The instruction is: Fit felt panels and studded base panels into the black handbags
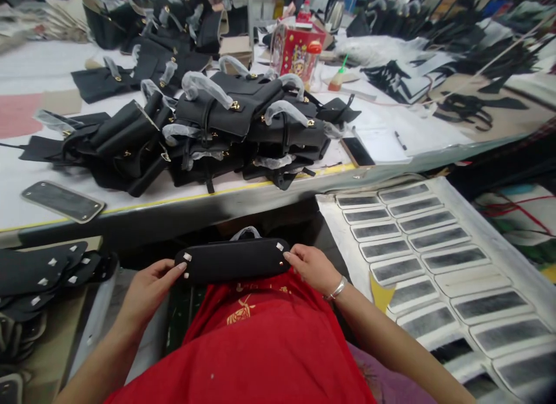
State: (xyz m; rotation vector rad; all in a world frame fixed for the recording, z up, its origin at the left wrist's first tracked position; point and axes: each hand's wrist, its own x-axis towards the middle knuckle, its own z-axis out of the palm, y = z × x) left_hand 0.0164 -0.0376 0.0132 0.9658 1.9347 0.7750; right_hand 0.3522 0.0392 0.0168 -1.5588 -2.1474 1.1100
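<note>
Black panel [232, 261], oblong with rounded ends, held level just above the lap, a bit off view centre toward 7 o'clock. White tabs near both ends. Left hand [150, 285] at its 9 o'clock end, thumb on the near face, pinch closed on the edge. Right hand [313, 269] at its 3 o'clock end, likewise pinched closed, bracelet [339, 288] on that wrist. Clear-wrapped handle [246, 233] pokes up behind the panel.

From panel: red apron [260, 346] at 6 o'clock. Black bags [226, 123] heaped on the table [438, 131] at 12. Red box [292, 50] at 1, phone [357, 151] at 2. Board [335, 227] with rows of dark oblongs [438, 239] at 3. More black pieces [26, 272], white-tabbed, overlapping at 9. Grey plate [63, 200] between 9 and 10, near table edge.
</note>
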